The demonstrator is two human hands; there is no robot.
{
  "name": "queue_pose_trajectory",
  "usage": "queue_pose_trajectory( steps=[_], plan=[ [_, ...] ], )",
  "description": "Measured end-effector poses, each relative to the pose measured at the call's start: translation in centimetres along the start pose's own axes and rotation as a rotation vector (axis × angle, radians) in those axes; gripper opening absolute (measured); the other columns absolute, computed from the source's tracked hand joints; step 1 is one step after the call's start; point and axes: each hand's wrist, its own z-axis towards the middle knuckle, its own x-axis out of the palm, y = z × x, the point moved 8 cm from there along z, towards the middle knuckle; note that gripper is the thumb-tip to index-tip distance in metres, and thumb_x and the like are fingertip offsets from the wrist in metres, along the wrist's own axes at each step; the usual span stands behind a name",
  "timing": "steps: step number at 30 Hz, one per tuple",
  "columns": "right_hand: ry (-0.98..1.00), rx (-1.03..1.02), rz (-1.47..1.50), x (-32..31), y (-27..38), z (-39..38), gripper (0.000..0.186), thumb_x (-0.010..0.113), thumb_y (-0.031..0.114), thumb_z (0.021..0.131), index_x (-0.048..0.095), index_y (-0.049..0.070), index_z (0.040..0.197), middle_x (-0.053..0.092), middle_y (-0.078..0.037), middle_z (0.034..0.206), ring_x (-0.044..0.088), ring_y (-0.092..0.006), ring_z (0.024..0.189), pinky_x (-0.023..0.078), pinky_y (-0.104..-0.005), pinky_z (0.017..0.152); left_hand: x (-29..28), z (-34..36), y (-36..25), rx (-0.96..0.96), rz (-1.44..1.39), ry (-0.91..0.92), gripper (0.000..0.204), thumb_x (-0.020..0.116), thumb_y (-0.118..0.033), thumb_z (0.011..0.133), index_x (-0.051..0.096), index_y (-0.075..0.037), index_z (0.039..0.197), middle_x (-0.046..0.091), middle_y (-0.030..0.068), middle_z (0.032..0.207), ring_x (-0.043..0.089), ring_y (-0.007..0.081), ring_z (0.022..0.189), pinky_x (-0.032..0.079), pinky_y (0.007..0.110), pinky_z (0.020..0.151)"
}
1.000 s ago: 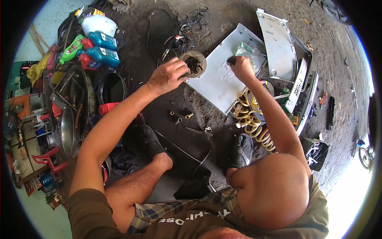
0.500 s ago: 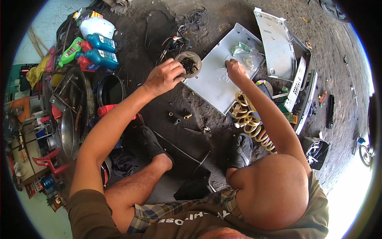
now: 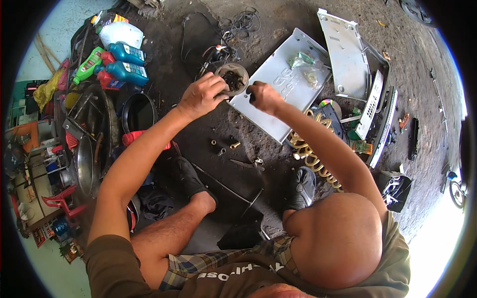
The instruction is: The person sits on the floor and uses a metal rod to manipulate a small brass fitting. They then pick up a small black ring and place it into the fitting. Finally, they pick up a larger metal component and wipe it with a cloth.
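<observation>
My left hand [image 3: 202, 94] is closed on the near-left rim of a round grey bowl-like part [image 3: 244, 74], which is tilted toward me. Dark pieces [image 3: 231, 79] show inside it, too jumbled to name. Just right of that rim, my right hand [image 3: 267, 98] pinches a small dark piece [image 3: 252, 93] whose kind I cannot make out. Beneath my right hand lies a flat silver metal panel [image 3: 263, 115] with raised lettering. A clear plastic bag [image 3: 310, 74] with green in it rests on the panel's far end.
Brass-coloured fittings [image 3: 235, 145], pliers [image 3: 241, 163] and a T-handled rod [image 3: 223, 190] lie between my feet. A yellow coil spring [image 3: 314, 161] sits by my right foot. Oil bottles [image 3: 127, 73] and a black pan [image 3: 139, 113] stand left. Cables [image 3: 243, 25] lie beyond.
My right hand has moved left, from over the panel's middle to beside the round part's rim. My left hand keeps its hold, and the round part has shifted slightly toward the left.
</observation>
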Motion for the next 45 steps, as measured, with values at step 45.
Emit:
queue_pose_trajectory(
  steps=[45],
  plan=[
    [-0.511, -0.257, 0.065, -11.4, 3.4, -4.0, 0.029, 0.075, 0.003, 0.088, 0.073, 0.006, 0.116, 0.07, -0.016, 0.112, 0.071, -0.0385, 0.104, 0.06, -0.0451, 0.088, 2.1, 2.0, -3.0, 0.051, -0.029, -0.007, 0.029, 0.09, -0.008, 0.074, 0.072, -0.005, 0.097, 0.071, 0.0057, 0.103, 0.068, 0.0274, 0.096, 0.06, 0.037, 0.085]
  ],
)
